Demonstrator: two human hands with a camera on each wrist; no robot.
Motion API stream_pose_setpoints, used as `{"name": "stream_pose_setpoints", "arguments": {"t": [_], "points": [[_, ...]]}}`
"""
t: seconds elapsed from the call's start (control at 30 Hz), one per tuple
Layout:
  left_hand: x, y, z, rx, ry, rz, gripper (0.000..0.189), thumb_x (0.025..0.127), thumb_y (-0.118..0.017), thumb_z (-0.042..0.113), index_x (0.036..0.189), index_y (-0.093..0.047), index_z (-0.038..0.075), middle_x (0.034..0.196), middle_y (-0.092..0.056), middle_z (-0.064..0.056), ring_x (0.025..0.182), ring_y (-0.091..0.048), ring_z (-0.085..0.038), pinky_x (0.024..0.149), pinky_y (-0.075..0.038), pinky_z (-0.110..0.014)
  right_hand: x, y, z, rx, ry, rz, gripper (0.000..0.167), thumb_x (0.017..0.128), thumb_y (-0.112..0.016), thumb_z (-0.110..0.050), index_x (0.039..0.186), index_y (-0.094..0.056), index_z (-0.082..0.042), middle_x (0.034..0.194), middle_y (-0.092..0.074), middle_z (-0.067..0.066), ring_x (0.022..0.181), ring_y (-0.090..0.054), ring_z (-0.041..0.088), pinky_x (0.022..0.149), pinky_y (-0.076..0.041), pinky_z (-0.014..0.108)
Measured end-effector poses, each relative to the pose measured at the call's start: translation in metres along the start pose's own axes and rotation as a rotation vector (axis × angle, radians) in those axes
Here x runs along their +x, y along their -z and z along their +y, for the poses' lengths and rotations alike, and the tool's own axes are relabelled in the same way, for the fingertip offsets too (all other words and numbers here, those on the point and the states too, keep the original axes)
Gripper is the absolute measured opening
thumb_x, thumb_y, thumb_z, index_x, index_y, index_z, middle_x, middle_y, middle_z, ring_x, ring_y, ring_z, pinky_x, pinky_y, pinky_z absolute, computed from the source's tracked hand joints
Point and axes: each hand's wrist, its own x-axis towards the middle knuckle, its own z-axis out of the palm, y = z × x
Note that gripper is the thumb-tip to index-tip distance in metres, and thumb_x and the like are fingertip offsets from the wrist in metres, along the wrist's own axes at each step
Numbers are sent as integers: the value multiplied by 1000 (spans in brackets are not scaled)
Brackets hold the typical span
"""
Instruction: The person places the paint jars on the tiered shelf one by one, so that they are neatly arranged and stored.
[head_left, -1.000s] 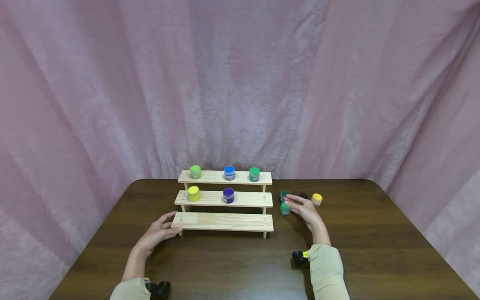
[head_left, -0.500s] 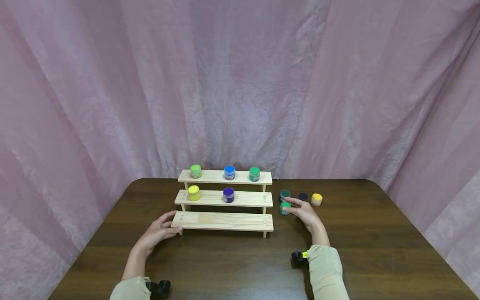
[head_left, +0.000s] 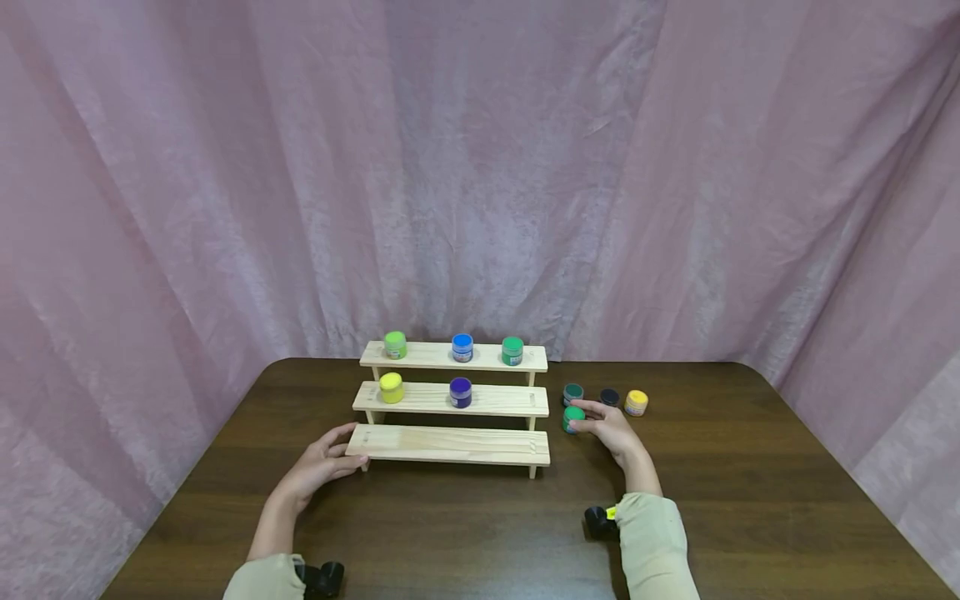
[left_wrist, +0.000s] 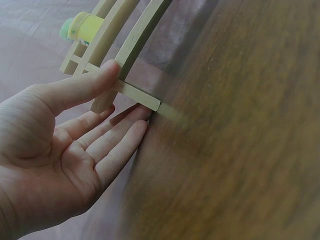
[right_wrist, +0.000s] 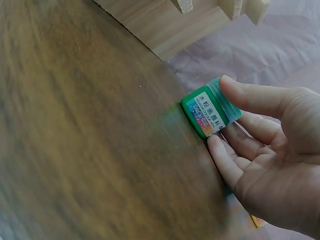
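Right grip (head_left: pixel 615 432) narrowed around green gouache jar (right_wrist: pixel 206 111), right of three-tier wooden rack (head_left: pixel 450 444), left grip (head_left: pixel 315 471) pinching rack's left end

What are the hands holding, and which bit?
The right hand holds a green jar by its sides, near the lid; the left hand grips the lowest shelf at its left end.

Stand (head_left: pixel 450 444) on table (head_left: pixel 465 533), curtain (head_left: pixel 480 167) behind both. Back step (head_left: pixel 427 355): left jar (head_left: pixel 395 345), centre jar (head_left: pixel 462 348), right jar (head_left: pixel 512 351). Middle step (head_left: pixel 495 401), before it: left-end jar (head_left: pixel 392 388), mid-step jar (head_left: pixel 461 392). Front step (head_left: pixel 480 450) nearest; left hand (head_left: pixel 318 471) at its left end. Right of stand: near jar (right_wrist: pixel 202 112) in right hand (head_left: pixel 615 429); just behind, on table, far jar (head_left: pixel 573 391); farther right, inner jar (head_left: pixel 610 397), then outer jar (head_left: pixel 636 403) beside it.
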Motion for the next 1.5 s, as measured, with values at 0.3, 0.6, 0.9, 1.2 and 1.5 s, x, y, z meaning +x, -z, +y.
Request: {"name": "stream_pose_setpoints", "arguments": {"t": [0.3,0.6,0.9,1.2,1.5], "points": [[1,-1,-1,6,0,7,78,90,-69,14,152,-23,0,140,-47,-34,103,-65,-13,93,-54,-30,1,0,2,-4,7,16,54,94,-63,-14,142,-46,3,141,-50,27,125,-50,38,107,-42,49],[1,-1,-1,1,-8,8,78,90,-69,14,152,-23,0,140,-48,-34,102,-65,-12,92,-54,-29,1,0,2,-19,-1,53,51,93,-65,-17,139,-51,0,138,-54,23,114,-57,24,94,-48,34],[1,0,0,5,-5,9,78,90,-68,15,152,-23,0,140,-47,-35,103,-65,-14,94,-54,-30,1,1,-2,43,2,59,53,94,-64,-18,141,-48,1,147,-44,24,113,-62,17,102,-51,37],[-2,-1,-2,3,6,14,78,90,-69,14,152,-24,0,140,-47,-35,103,-65,-14,95,-54,-32,-3,1,-3,38,4,68,55,95,-63,-22,142,-47,1,145,-46,24,118,-60,22,103,-50,39],[1,-1,-2,-1,-5,16,78,90,-69,14,152,-24,1,140,-46,-35,104,-65,-15,96,-54,-34,-6,5,-13,53,38,81,55,96,-63,-23,142,-46,3,145,-46,24,105,-59,6,102,-50,35]]}}
